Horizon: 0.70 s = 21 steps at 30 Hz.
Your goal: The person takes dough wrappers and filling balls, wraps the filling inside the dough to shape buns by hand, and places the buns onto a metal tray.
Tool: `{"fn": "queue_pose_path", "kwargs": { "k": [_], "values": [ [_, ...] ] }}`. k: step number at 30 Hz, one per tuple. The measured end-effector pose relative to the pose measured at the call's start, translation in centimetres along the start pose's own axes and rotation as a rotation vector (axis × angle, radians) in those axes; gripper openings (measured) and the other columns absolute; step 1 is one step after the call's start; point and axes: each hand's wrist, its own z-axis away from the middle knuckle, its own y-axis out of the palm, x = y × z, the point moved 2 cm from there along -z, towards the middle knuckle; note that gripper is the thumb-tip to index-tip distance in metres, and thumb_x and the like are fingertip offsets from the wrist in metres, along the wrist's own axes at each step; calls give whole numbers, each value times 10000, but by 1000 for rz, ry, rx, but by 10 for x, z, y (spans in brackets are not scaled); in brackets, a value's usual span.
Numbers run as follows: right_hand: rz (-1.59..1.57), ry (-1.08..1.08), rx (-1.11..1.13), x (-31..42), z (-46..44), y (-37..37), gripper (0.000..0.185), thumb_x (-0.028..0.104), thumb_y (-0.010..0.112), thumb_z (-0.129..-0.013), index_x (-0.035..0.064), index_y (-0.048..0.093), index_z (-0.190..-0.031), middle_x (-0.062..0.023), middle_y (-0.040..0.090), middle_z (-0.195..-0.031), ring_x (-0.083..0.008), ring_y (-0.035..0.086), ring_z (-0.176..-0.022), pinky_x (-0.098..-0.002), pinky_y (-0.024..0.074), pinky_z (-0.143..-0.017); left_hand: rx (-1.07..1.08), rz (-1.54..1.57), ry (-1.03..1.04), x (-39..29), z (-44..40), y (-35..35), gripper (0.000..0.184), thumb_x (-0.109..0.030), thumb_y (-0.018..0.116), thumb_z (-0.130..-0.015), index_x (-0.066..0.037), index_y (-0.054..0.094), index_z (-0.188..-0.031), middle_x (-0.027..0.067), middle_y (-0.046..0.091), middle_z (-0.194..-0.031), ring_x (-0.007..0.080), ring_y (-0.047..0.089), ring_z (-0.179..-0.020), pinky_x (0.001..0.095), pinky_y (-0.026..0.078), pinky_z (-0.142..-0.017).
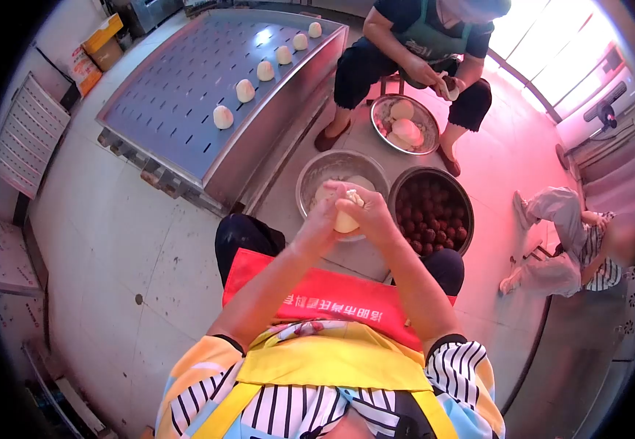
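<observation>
In front of me, my left hand (322, 221) and my right hand (373, 214) are both closed around one ball of pale dough (346, 222). Its top is gathered into a ragged pinched tip between my thumbs. Whatever the dough may enclose is hidden. Below my hands stands a metal bowl (313, 173) with more pale dough in it, partly covered by my fingers. Right beside it is a dark round tub (396, 189) holding many dark red-brown balls (431, 228).
A large slotted metal tray (178, 88) at the left carries a row of several shaped buns (245, 91). Opposite me, a seated person (434, 44) handles dough over another bowl (376, 126). Another person (573, 241) sits at the right. A fan (606, 115) stands beyond.
</observation>
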Motion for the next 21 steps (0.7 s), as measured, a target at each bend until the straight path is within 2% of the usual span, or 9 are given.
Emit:
{"fn": "queue_pose_path", "kwargs": {
  "k": [1, 4, 7, 10, 12, 16, 18, 19, 21],
  "values": [
    [-41, 7, 22, 11, 2, 1, 294, 236, 650, -848, -23, 662, -985, -45, 653, -842, -91, 577, -795, -250, 474, -721, 92, -23, -79, -3, 0, -4, 414, -448, 416, -971, -98, 492, -1179, 34, 567, -1098, 145, 596, -977, 335, 544, -782],
    [-2, 55, -8, -3, 1, 0, 309, 228, 652, -845, -20, 656, -1029, -35, 650, -906, -88, 569, -840, -243, 470, -751, -95, -96, 111, 3, 0, 5, 414, -437, 411, -975, -99, 474, -1204, 41, 550, -1128, 153, 588, -1007, 342, 542, -793],
    [-17, 22, 3, -2, -4, 1, 319, 221, 652, -845, -18, 653, -1057, -32, 642, -963, -91, 565, -885, -238, 463, -788, -139, 18, 217, 9, 4, 14, 419, -434, 414, -975, -100, 462, -1224, 47, 549, -1126, 157, 587, -1014, 342, 541, -799],
    [-104, 82, 87, 9, 2, 1, 315, 218, 650, -850, -21, 654, -1054, -54, 653, -982, -115, 584, -903, -254, 460, -835, -34, -3, -46, -5, 9, 3, 413, -428, 406, -981, -102, 456, -1230, 50, 549, -1121, 155, 588, -1010, 332, 538, -798],
    [-166, 148, 95, 2, 3, -1, 312, 221, 650, -851, -17, 657, -1052, -66, 657, -998, -125, 589, -914, -264, 459, -853, -90, -39, 82, 0, 14, 10, 421, -435, 406, -980, -101, 455, -1232, 51, 550, -1123, 157, 588, -1012, 334, 537, -802],
    [126, -77, -54, -11, -3, 3, 308, 223, 655, -848, -11, 658, -1048, -75, 663, -1014, -122, 588, -914, -271, 457, -863, -167, 24, 186, 13, 11, 13, 435, -447, 412, -974, -99, 461, -1231, 55, 553, -1127, 163, 590, -1017, 337, 537, -804],
    [37, -125, -76, -8, 2, 6, 306, 228, 664, -844, -11, 661, -1035, -78, 664, -1017, -115, 586, -912, -274, 447, -884, -68, 36, 68, 5, 11, 6, 439, -450, 413, -974, -97, 463, -1229, 53, 554, -1127, 161, 590, -1017, 336, 538, -797],
    [-11, -51, -22, -7, 3, 4, 309, 226, 667, -843, -13, 659, -1038, -79, 664, -1021, -111, 585, -913, -274, 446, -883, -17, 44, 13, 1, 11, 6, 441, -452, 413, -973, -96, 464, -1228, 52, 554, -1128, 161, 590, -1017, 335, 539, -793],
    [-107, 91, 84, -6, 5, 0, 315, 223, 671, -840, -17, 655, -1043, -81, 664, -1027, -105, 583, -915, -274, 444, -882, -131, -39, 85, 6, 17, 14, 435, -446, 407, -977, -94, 465, -1225, 52, 557, -1121, 157, 591, -1012, 331, 539, -782]
  ]
}}
